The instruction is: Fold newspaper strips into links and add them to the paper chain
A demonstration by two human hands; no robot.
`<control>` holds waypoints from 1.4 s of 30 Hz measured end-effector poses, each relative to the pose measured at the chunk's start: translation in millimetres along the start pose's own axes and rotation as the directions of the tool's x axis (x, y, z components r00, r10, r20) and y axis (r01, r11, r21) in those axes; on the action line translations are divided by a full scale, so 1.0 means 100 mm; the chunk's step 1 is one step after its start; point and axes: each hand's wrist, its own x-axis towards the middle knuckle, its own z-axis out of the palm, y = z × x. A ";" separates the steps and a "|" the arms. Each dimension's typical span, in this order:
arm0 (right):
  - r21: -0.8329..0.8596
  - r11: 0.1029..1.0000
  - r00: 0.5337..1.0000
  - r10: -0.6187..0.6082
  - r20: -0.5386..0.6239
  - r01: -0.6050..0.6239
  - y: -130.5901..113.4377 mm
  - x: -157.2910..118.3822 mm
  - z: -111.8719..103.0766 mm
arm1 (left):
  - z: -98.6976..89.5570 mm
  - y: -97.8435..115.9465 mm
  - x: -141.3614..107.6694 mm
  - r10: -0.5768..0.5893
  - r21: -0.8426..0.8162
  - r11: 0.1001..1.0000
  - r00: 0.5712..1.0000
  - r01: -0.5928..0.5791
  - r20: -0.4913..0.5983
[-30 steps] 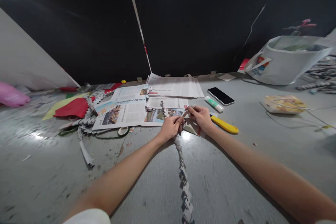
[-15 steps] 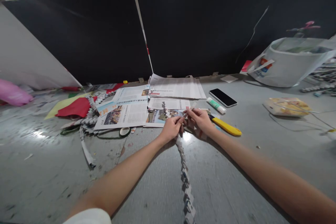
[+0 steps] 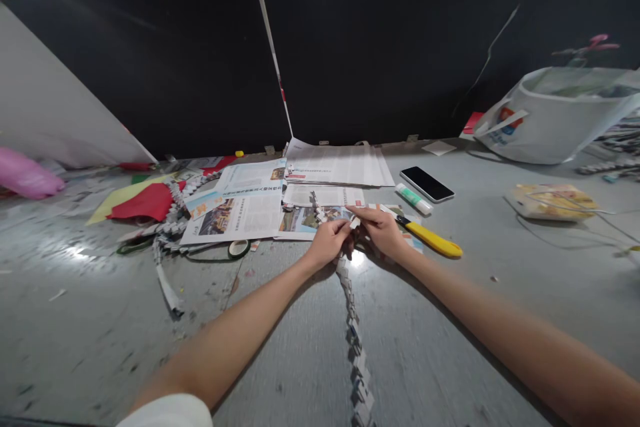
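A long chain of folded grey newspaper pieces (image 3: 356, 340) runs from the near table edge up to both hands. My left hand (image 3: 327, 243) is closed on the chain's upper part. Close against it on the right, my right hand (image 3: 383, 230) has its index finger stretched toward a small pale folded piece between the hands; its other fingers curl beneath and are partly hidden. Newspaper sheets (image 3: 250, 207) lie just beyond. Right of my right hand are a yellow-handled cutter (image 3: 435, 240), a glue stick (image 3: 414, 199) and a black-screened phone (image 3: 427, 184).
Green tape (image 3: 239, 249), red paper (image 3: 143, 203) and more folded chain (image 3: 175, 217) lie left. A pink bag (image 3: 27, 173) sits farther left. At right are a yellowish packet (image 3: 555, 203) with a cord and a white bag (image 3: 550, 123). A black panel (image 3: 400, 47) stands behind.
My right index finger has straightened out over the small folded piece, which now shows paler between the hands. My left hand stays in place. The view has shifted very slightly.
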 end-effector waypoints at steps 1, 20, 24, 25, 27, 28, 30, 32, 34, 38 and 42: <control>-0.016 1.000 1.000 -0.017 0.015 0.017 0.00 0.00 0.00 | 0.00 0.00 0.00 -0.016 -0.031 0.999 1.000 0.016 0.002; 0.140 0.976 0.985 0.171 -0.010 -0.168 -0.15 0.07 -0.03 | 0.01 0.01 0.00 0.003 -0.014 1.000 1.000 -0.003 0.003; 0.100 0.981 0.986 0.169 -0.004 -0.168 -0.12 0.09 -0.04 | 0.00 0.01 -0.01 -0.008 -0.006 1.000 1.000 0.008 0.007; 0.079 0.984 0.987 0.162 -0.012 -0.160 -0.12 0.09 -0.04 | 0.00 0.02 -0.02 -0.013 -0.008 1.000 1.000 0.013 0.011; 0.040 0.989 0.989 0.145 -0.028 -0.143 -0.11 0.09 -0.05 | 0.00 0.03 -0.02 -0.019 -0.004 1.000 1.000 0.019 0.017; 0.028 0.990 0.990 0.139 -0.031 -0.138 -0.11 0.09 -0.05 | 0.00 0.03 -0.03 -0.020 0.003 1.000 1.000 0.020 0.017; 0.019 0.991 0.990 0.134 -0.036 -0.133 -0.10 0.09 -0.04 | 0.00 0.03 -0.02 -0.012 0.022 1.000 1.000 0.012 0.000; 0.025 0.991 0.989 0.136 -0.056 -0.135 -0.09 0.09 -0.04 | 0.00 0.01 -0.01 0.003 0.024 1.000 0.999 -0.002 -0.042; 0.044 0.989 0.986 0.144 -0.083 -0.141 -0.09 0.09 -0.03 | 0.00 -0.02 0.01 0.015 -0.012 1.000 0.994 -0.016 -0.106; 0.063 0.988 0.990 0.140 -0.031 -0.138 -0.13 0.06 -0.03 | -0.01 -0.06 0.05 0.020 -0.064 0.997 0.975 -0.035 -0.222; 0.017 0.993 0.989 0.111 0.100 -0.113 -0.19 0.03 -0.03 | -0.02 -0.06 0.04 0.037 -0.013 0.999 0.981 -0.040 -0.189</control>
